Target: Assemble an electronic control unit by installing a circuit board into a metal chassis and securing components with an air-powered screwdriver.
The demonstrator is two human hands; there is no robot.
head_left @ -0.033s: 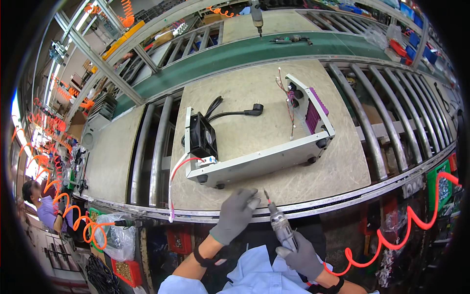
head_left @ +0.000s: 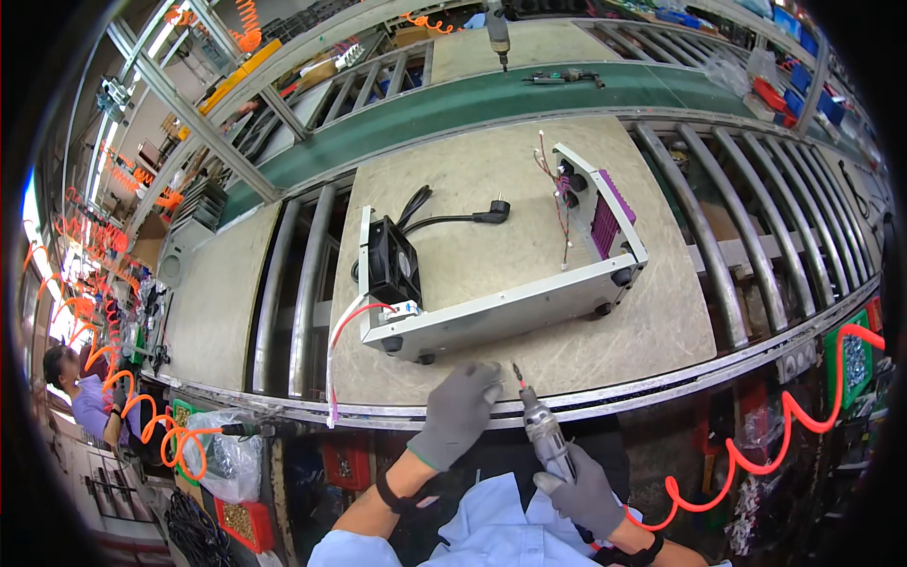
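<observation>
My right hand (head_left: 584, 493), in a grey glove, is wrapped round a silver air screwdriver (head_left: 545, 433), its bit pointing up and away from me. Beside the bit, my gloved left hand (head_left: 457, 414) has its fingers pinched together; what they may hold is too small to make out. Just beyond both hands lies an open metal chassis (head_left: 491, 321) with black feet on its near side. A black fan (head_left: 394, 260) sits at its left end. At the right end are a purple panel (head_left: 612, 219) and thin loose wires (head_left: 557, 198).
The chassis rests on a wooden board (head_left: 661, 331) over a conveyor with metal rollers (head_left: 713, 236). A black power cable (head_left: 453, 219) lies within the frame. An orange coiled hose (head_left: 732, 472) runs at right. Screw bins (head_left: 244, 524) stand below left. Another person (head_left: 90, 397) is at far left.
</observation>
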